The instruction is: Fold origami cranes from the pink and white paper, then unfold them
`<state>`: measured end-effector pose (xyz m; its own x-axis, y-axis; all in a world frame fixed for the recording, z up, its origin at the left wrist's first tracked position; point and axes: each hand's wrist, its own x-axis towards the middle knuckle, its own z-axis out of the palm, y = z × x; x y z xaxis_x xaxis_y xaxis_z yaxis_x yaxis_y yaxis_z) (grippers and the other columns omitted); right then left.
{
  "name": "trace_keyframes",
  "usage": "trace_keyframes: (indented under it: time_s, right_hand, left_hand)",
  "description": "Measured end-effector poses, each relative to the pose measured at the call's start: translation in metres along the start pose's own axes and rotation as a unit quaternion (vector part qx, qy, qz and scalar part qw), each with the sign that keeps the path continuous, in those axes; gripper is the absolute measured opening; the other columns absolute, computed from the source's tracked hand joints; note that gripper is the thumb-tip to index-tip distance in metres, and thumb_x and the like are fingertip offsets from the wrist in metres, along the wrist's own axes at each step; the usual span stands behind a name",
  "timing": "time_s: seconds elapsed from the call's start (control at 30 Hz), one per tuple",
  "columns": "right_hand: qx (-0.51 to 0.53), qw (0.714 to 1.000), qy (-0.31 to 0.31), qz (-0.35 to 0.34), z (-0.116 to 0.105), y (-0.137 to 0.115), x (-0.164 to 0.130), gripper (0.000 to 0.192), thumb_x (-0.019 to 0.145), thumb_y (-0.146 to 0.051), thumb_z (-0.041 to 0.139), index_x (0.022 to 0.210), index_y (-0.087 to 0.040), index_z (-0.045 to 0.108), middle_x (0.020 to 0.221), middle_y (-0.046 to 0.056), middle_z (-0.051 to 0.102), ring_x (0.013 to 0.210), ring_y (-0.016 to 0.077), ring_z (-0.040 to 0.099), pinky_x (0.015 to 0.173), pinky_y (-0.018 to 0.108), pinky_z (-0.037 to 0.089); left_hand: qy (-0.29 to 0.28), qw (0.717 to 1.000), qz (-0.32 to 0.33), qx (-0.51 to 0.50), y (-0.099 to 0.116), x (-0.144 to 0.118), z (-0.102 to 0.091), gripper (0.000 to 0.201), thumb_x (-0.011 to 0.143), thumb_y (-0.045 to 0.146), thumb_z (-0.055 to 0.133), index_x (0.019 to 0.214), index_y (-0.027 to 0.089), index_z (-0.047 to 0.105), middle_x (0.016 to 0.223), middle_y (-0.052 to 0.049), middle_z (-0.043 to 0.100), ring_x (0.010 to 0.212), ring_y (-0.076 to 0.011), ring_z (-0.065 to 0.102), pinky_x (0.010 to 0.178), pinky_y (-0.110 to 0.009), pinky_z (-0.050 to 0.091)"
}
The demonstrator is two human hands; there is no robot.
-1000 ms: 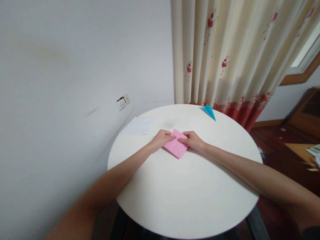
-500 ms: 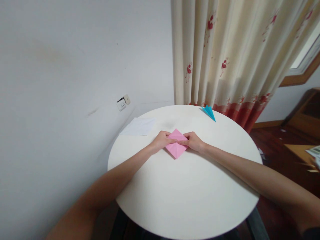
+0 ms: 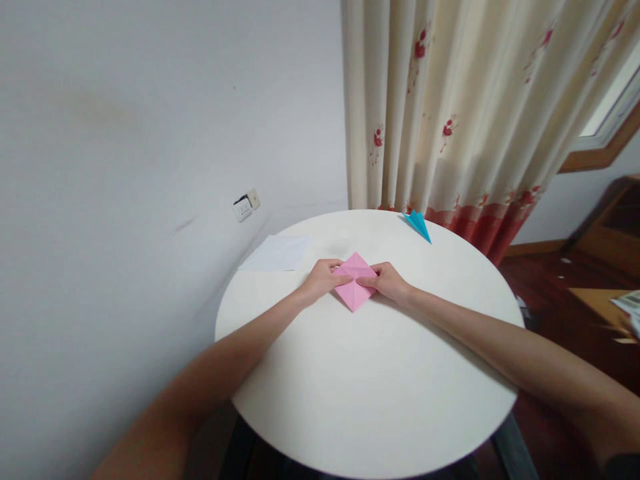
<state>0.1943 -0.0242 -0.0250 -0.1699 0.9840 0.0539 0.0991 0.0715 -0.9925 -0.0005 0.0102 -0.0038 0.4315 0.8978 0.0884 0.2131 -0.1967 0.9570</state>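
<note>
A pink sheet of folded origami paper (image 3: pixel 354 298) lies in a diamond shape over the round table, one corner pointing toward me. My left hand (image 3: pixel 325 277) grips its left corner, with the thumb on top and the other fingers partly hidden at the back edge. On the opposite side, my right hand (image 3: pixel 387 283) pinches the right corner the same way. Both thumbs press near the middle of the paper, and creases run out from there.
The white round table (image 3: pixel 375 387) stands close to the wall. White paper (image 3: pixel 277 253) lies at its back left, and a blue paper plane (image 3: pixel 419 225) rests on the far right edge. Behind hangs a floral curtain (image 3: pixel 440 100); a wall socket (image 3: pixel 243 209) sits at left.
The pink paper has shifted slightly away from me and tilts a bit differently. Both hands keep their hold on its sides.
</note>
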Motion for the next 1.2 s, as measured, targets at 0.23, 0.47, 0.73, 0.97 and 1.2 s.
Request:
trace_keyframes:
  time_s: [0.23,0.47,0.73,0.97,1.2]
  right_hand:
    - [-0.044,0.999,-0.011,0.014,-0.002,-0.002,-0.001,0.028,0.063,-0.033,0.073,0.071,-0.006,0.069,0.058,0.002,0.057,0.053,0.0092,0.042,0.049,0.022,0.029]
    - [-0.037,0.999,-0.022,0.006,-0.002,-0.002,-0.002,0.028,0.064,-0.033,0.071,0.073,-0.006,0.069,0.059,0.002,0.056,0.053,0.0087,0.042,0.049,0.022,0.029]
    - [-0.054,0.999,-0.003,-0.005,-0.001,0.002,0.001,0.027,0.064,-0.032,0.07,0.069,-0.006,0.068,0.056,0.001,0.054,0.052,0.0086,0.04,0.046,0.021,0.027]
    - [-0.042,0.999,0.02,0.007,-0.005,-0.004,0.002,0.023,0.063,-0.029,0.07,0.07,-0.007,0.068,0.057,0.002,0.058,0.051,0.0096,0.044,0.047,0.022,0.031]
    - [-0.033,0.998,0.045,0.003,-0.015,-0.01,0.006,0.025,0.06,-0.03,0.071,0.068,-0.007,0.067,0.058,0.004,0.059,0.052,0.0113,0.046,0.048,0.024,0.033]
  left_hand:
    - [-0.021,1.0,0.011,0.02,0.005,-0.003,0.005,0.054,0.059,0.039,0.082,0.103,0.01,0.068,0.095,-0.011,0.072,0.079,-0.0207,0.066,0.064,-0.026,0.051]
    - [-0.025,1.0,0.009,0.017,0.003,-0.003,0.004,0.053,0.061,0.037,0.081,0.104,0.01,0.067,0.097,-0.012,0.072,0.078,-0.0197,0.066,0.064,-0.026,0.051]
    - [-0.028,1.0,0.008,0.008,0.002,-0.001,0.005,0.051,0.062,0.033,0.081,0.104,0.009,0.067,0.097,-0.011,0.072,0.08,-0.0193,0.066,0.066,-0.025,0.051]
    - [-0.02,1.0,-0.018,-0.015,0.005,-0.001,-0.002,0.05,0.062,0.028,0.081,0.106,0.01,0.068,0.093,-0.011,0.073,0.076,-0.0189,0.067,0.067,-0.027,0.053]
    - [0.024,0.998,-0.058,-0.007,0.012,0.001,-0.023,0.053,0.059,0.033,0.083,0.105,0.009,0.069,0.08,-0.01,0.072,0.065,-0.0162,0.065,0.06,-0.026,0.051]
